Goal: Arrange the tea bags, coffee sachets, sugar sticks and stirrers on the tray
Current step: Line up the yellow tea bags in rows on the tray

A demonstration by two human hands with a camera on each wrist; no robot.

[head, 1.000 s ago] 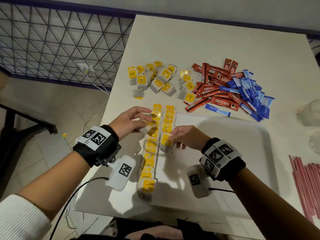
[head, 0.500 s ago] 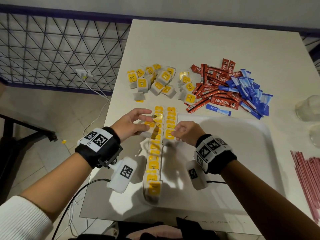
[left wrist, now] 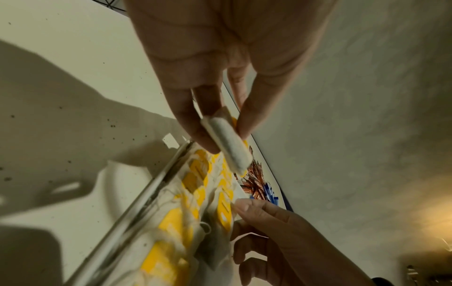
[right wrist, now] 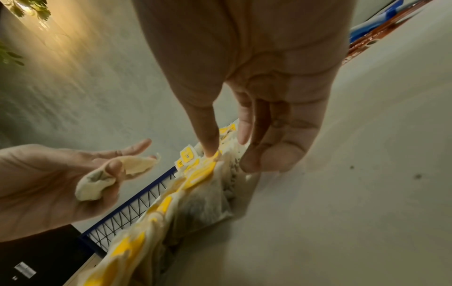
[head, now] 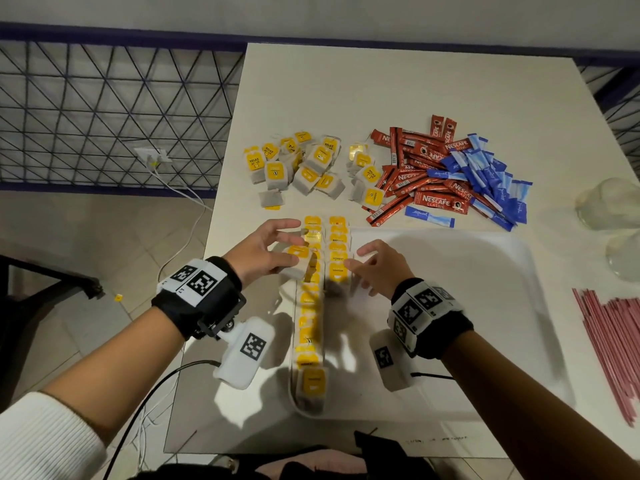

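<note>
A white tray [head: 450,323] lies at the table's near edge, with two rows of yellow-tagged tea bags [head: 310,323] along its left side. My left hand [head: 289,245] pinches one tea bag [left wrist: 228,143] between thumb and fingers, just above the left row. My right hand [head: 356,263] has straight fingers, and its fingertips [right wrist: 210,151] touch the near end of the shorter right row [head: 337,251]. Beyond the tray lie loose tea bags [head: 304,168], red coffee sachets [head: 422,181] and blue sugar sticks [head: 491,174]. Pink stirrers [head: 609,341] lie at the right edge.
Two clear glass vessels [head: 609,202] stand at the far right of the table. The table's left edge drops to a tiled floor with a white cable and a wire fence panel [head: 104,116]. Most of the tray's right part is bare.
My right hand slid a little farther along the right row and its fingers straightened off the last tea bag. My left hand kept its tea bag and hardly moved.
</note>
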